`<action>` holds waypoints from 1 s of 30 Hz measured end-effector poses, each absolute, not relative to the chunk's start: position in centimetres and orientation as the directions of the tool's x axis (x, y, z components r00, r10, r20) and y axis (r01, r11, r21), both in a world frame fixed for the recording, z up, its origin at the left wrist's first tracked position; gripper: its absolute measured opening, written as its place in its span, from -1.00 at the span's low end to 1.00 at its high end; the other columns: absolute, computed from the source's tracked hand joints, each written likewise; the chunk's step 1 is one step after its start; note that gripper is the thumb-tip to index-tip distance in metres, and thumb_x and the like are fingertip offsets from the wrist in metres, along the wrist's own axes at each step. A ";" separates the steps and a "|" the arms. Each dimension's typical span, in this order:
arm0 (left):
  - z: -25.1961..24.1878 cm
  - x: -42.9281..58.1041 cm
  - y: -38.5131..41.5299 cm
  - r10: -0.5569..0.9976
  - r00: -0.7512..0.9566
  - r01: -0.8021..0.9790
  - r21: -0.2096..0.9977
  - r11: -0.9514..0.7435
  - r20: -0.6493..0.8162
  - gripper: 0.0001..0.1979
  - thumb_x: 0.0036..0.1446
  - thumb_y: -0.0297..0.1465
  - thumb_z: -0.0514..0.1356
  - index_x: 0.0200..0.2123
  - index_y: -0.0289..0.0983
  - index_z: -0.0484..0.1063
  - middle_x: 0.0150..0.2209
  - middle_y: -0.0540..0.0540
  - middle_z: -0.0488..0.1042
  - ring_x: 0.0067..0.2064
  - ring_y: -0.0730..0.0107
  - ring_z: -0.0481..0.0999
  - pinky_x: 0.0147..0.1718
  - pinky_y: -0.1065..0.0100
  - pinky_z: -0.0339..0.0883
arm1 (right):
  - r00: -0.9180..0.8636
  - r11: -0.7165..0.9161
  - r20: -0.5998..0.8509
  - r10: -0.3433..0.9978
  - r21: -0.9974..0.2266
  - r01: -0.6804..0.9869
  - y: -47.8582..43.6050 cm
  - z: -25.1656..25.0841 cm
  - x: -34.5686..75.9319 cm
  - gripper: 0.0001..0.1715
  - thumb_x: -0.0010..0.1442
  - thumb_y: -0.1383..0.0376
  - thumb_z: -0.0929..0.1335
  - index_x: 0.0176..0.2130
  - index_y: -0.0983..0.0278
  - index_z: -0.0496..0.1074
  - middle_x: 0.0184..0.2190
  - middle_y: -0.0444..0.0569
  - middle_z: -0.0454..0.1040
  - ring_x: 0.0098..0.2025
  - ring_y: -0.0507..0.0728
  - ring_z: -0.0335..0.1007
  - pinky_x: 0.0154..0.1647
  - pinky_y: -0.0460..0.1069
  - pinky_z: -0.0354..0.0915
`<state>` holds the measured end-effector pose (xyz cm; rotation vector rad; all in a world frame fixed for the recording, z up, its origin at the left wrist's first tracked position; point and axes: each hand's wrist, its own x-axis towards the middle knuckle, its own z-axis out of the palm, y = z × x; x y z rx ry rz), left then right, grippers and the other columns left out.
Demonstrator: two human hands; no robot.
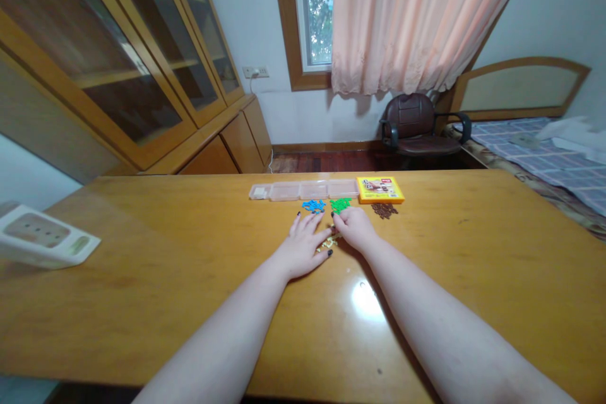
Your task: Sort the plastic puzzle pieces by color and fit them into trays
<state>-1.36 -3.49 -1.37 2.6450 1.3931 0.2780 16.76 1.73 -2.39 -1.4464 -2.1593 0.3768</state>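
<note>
My left hand (300, 249) lies spread out over the wooden table, its fingertips just below a pile of small blue pieces (314, 205). Between its fingers and my other hand lie small cream-coloured pieces (330, 242), partly covered. My right hand (358, 228) is closed, thumb against curled fingers, beside the cream pieces and just below the small green pieces (340, 203). What it pinches, if anything, is hidden. Small brown pieces (384, 210) form a pile to the right.
A row of clear plastic trays (286, 190) runs along the table's (473, 278) far side, ending at a yellow box (380, 190). A white plastic object (45, 235) stands at the left. Beyond the table are an office chair (409, 123), a bed and a glass-door cabinet.
</note>
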 end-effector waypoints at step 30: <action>-0.3 -2.8 -3.1 0.879 0.435 0.840 0.264 -0.474 0.195 -0.73 0.16 -0.35 0.05 -0.10 -0.16 0.45 0.03 -0.10 0.38 0.08 0.22 0.31 0.16 0.06 0.09 | -0.452 0.509 0.242 0.859 -0.507 0.695 1.6 -2.4 16.8 -0.47 0.29 0.16 0.18 -0.51 0.27 0.55 -0.61 -0.08 0.41 -0.46 0.03 0.25 -0.34 -0.06 0.06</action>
